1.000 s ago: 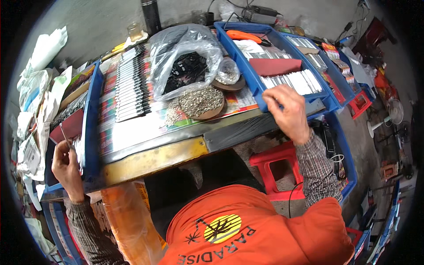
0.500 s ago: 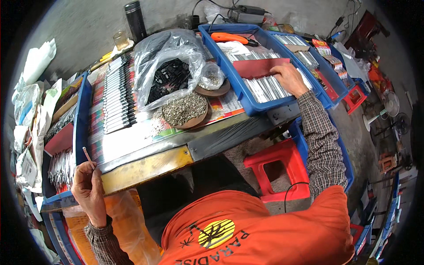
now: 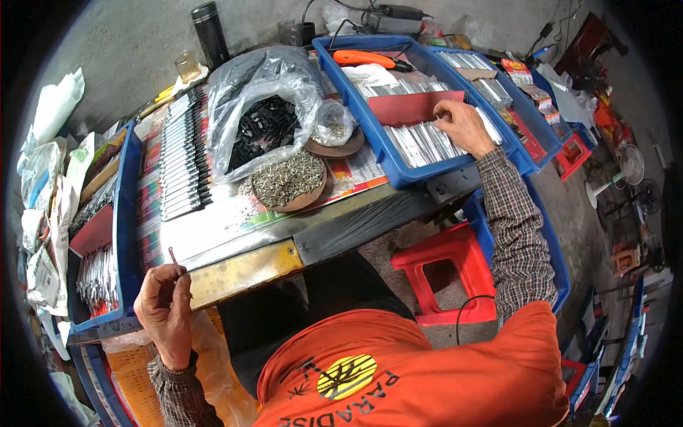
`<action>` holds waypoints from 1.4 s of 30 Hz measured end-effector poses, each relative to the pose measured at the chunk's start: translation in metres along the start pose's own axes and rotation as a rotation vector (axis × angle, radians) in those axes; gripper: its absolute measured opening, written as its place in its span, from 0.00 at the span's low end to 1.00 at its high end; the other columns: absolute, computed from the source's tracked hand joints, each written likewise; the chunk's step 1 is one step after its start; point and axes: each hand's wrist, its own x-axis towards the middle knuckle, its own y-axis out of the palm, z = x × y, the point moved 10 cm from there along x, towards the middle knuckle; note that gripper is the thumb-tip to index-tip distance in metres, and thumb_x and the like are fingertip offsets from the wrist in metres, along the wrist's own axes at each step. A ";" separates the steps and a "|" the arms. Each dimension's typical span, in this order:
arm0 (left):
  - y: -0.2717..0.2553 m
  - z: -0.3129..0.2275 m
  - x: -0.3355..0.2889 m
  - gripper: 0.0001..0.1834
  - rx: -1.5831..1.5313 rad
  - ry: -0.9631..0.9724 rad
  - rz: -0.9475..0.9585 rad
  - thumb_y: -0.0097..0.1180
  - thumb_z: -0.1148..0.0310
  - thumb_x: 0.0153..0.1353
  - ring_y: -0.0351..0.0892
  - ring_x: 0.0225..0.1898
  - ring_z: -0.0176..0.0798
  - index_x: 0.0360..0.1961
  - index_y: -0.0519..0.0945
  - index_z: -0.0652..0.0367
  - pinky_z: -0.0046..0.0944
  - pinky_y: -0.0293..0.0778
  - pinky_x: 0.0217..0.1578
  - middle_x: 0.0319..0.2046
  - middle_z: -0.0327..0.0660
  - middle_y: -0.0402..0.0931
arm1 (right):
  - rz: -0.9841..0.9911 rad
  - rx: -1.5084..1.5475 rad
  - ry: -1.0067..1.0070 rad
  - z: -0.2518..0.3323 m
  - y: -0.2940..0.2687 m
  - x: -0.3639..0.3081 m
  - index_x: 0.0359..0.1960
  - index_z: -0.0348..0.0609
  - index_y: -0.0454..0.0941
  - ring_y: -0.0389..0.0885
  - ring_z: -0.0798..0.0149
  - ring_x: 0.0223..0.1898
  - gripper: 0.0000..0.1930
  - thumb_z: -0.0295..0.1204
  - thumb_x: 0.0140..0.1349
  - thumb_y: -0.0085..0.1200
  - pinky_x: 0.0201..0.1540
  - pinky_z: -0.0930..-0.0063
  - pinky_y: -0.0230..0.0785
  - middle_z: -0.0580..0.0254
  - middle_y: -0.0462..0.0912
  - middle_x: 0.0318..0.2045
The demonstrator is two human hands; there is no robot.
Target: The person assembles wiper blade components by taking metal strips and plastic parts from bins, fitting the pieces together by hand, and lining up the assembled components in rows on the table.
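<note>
At the yellow front edge of the worktop (image 3: pixel 249 272), the left hand (image 3: pixel 167 309) pinches a thin rod (image 3: pixel 173 255). The right hand (image 3: pixel 466 127), half-curled, touches silver strips (image 3: pixel 416 146) in a blue tray (image 3: pixel 410 176); its grip cannot be told. Farther off stand a grey wall (image 3: pixel 128 35) and, rightward, a white fan (image 3: pixel 632 166).

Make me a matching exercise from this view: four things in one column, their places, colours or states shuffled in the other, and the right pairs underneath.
1. Left hand
2. Right hand
3. Flask
4. Shirt

A. Black, near the wall
B. Orange-red, with a yellow disc printed on it
C. Pinching a thin rod
D. At silvery strips in a blue tray

Pairs: 1-C, 2-D, 3-A, 4-B
</note>
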 end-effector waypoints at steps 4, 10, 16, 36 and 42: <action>0.006 0.001 -0.004 0.07 -0.034 -0.039 0.029 0.54 0.85 0.55 0.64 0.24 0.19 0.35 0.76 0.65 0.21 0.61 0.25 0.25 0.30 0.71 | -0.057 0.176 0.044 -0.010 -0.007 -0.003 0.37 0.34 0.79 0.81 0.57 0.27 0.14 0.29 0.49 0.59 0.34 0.67 0.71 0.54 0.82 0.23; 0.013 -0.004 -0.009 0.05 -0.204 -0.052 -0.013 0.55 0.83 0.57 0.69 0.24 0.20 0.34 0.76 0.65 0.21 0.64 0.25 0.24 0.31 0.73 | -0.081 0.246 0.065 -0.020 -0.009 -0.021 0.34 0.32 0.79 0.80 0.60 0.27 0.14 0.29 0.47 0.61 0.32 0.69 0.71 0.52 0.81 0.23; 0.023 -0.013 -0.018 0.02 -0.322 -0.109 0.049 0.54 0.82 0.58 0.69 0.21 0.22 0.30 0.76 0.66 0.23 0.64 0.21 0.24 0.35 0.74 | -0.257 0.456 -0.064 0.042 -0.045 -0.045 0.30 0.30 0.77 0.72 0.73 0.23 0.09 0.27 0.55 0.59 0.27 0.76 0.64 0.61 0.77 0.20; 0.062 -0.010 -0.051 0.06 -0.619 -0.242 0.187 0.57 0.81 0.59 0.79 0.30 0.31 0.38 0.78 0.68 0.27 0.76 0.27 0.36 0.45 0.79 | 0.626 1.330 -0.216 0.278 0.072 -0.158 0.49 0.34 0.73 0.78 0.75 0.26 0.17 0.19 0.58 0.58 0.28 0.82 0.73 0.65 0.78 0.29; 0.076 -0.001 -0.057 0.07 -0.760 -0.235 0.241 0.57 0.78 0.61 0.78 0.30 0.26 0.40 0.79 0.68 0.25 0.78 0.28 0.31 0.40 0.80 | 0.584 1.271 -0.344 0.299 0.078 -0.173 0.53 0.33 0.71 0.80 0.73 0.30 0.20 0.19 0.58 0.58 0.33 0.80 0.76 0.61 0.81 0.33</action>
